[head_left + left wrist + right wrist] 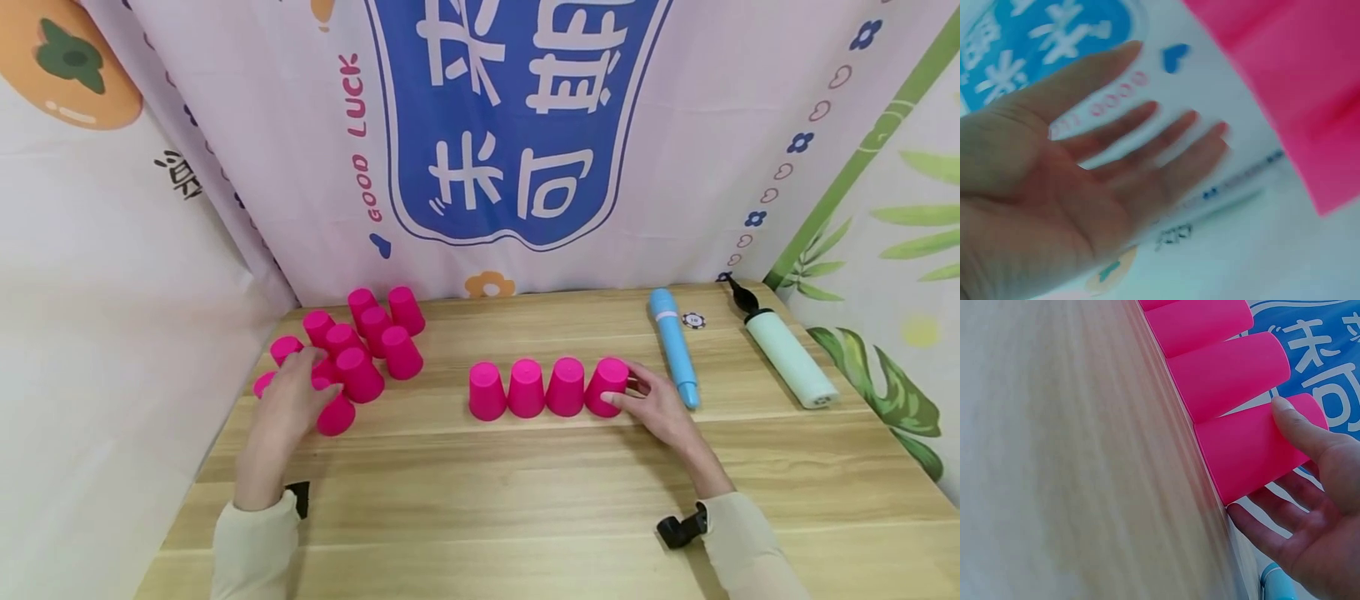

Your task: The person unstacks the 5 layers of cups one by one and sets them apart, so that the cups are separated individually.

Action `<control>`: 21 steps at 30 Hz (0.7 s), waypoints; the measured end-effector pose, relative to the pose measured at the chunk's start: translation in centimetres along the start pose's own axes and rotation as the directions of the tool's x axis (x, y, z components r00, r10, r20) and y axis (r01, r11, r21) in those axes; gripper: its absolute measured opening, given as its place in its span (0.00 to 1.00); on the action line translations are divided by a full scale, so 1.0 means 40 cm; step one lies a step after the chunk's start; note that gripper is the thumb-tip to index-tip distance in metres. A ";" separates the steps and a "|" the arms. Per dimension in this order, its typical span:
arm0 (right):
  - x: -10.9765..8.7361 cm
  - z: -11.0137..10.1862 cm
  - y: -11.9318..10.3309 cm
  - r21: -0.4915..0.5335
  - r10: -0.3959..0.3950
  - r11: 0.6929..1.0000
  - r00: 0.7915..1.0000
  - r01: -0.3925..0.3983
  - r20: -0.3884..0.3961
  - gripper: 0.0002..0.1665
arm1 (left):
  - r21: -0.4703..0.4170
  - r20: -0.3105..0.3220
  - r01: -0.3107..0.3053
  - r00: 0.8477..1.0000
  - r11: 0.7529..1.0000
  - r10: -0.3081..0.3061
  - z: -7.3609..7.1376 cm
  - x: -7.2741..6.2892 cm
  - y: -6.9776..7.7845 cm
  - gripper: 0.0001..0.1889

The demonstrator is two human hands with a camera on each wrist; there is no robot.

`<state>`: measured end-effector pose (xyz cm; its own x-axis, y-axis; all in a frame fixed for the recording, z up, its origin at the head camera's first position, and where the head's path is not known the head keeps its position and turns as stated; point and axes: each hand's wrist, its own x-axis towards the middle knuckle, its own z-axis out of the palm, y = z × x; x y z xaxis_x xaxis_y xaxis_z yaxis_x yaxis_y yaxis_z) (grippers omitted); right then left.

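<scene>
Four upside-down pink cups stand in a row on the table, among them the left-end cup [487, 392]. At the row's right end my right hand [656, 408] holds the last cup [606, 387], thumb on its near side. In the right wrist view the thumb [1300, 428] lies across that cup [1254, 450], and the other fingers reach round its far side, partly hidden. My left hand [288, 396] is over a cluster of pink cups [360, 375] at the left. Seen from the left wrist, this hand [1085, 181] has loosely extended fingers with nothing between them, a pink cup [1316, 81] beside it.
Right of the row lie a light blue pen-shaped tube [677, 346], a small round chip [693, 320] and a pale green pump with a black nozzle [791, 354]. A printed cloth [322, 167] hangs along the table's back edge.
</scene>
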<state>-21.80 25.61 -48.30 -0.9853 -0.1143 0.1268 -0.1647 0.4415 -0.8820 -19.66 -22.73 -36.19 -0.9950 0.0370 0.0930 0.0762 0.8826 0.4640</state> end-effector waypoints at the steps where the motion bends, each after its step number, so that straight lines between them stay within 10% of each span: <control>1: 0.002 -0.002 -0.001 -0.004 0.000 1.000 1.000 0.000 -0.005 0.40 | -0.034 -0.014 -0.045 0.999 0.998 0.045 0.005 0.002 0.017 0.29; 9: 0.003 -0.006 0.001 -0.012 0.014 1.000 1.000 -0.014 -0.013 0.40 | -0.225 0.068 -0.289 0.948 0.931 0.311 0.140 0.052 0.147 0.35; 16: -0.021 0.007 -0.049 -0.007 -0.010 1.000 1.000 0.010 -0.006 0.36 | -0.214 0.218 -0.266 0.925 0.940 0.312 0.261 0.080 0.232 0.41; 21: -0.035 0.003 -0.100 -0.005 -0.008 1.000 1.000 0.008 -0.009 0.34 | -0.146 0.165 -0.285 0.937 0.947 0.308 0.301 0.086 0.253 0.33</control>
<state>-19.74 23.89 -45.00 -0.9843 -0.1104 0.1380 -0.1731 0.4448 -0.8787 -23.08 -8.03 -41.77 -0.9197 0.3835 0.0845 0.3655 0.7573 0.5412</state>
